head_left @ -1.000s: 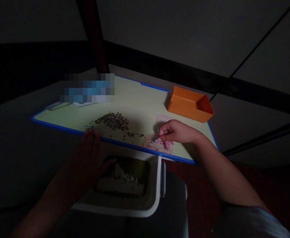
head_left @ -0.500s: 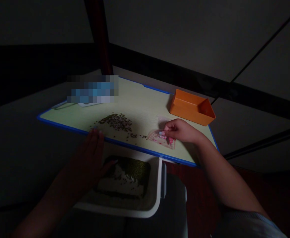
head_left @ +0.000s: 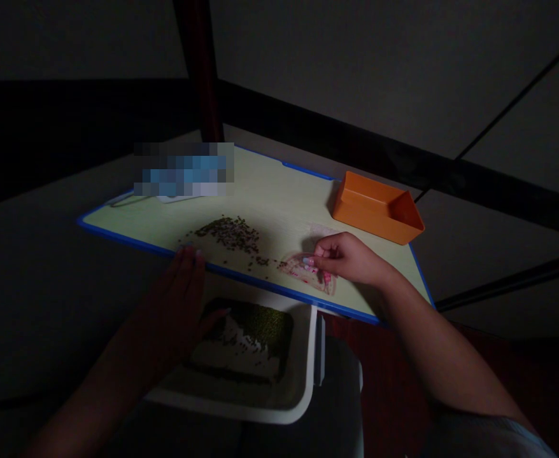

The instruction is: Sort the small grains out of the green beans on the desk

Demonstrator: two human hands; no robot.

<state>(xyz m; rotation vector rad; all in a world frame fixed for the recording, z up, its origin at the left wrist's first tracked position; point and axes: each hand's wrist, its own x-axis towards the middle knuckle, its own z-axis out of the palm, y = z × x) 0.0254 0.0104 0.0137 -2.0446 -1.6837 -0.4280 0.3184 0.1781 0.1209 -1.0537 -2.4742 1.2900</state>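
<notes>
In a dim room, a pale-topped, blue-edged bench (head_left: pixel 270 191) slants across the view. At its far left sits a pixelated blue item (head_left: pixel 184 172); below it the person's left hand (head_left: pixel 179 296) reaches to the near edge, its fingers straight, released and apparently holding nothing. Just beyond and right of those fingertips lies a loose heap of dark seeds (head_left: pixel 234 234), its long axis running left to right and thinning into a trail towards the right hand. The left fingers are nearer the heap's middle; the right fingers are nearer the trail's end. Below the edge, a white-rimmed tub (head_left: pixel 279 416) holds greenish grains (head_left: pixel 267 326). Further right, the right hand (head_left: pixel 349 256) bends over a half-round pink pattern (head_left: pixel 298 272), thumb and fingers pinched together; whether they grasp anything cannot be told. Beyond, an orange open box (head_left: pixel 372 221) stands on the bench.
</notes>
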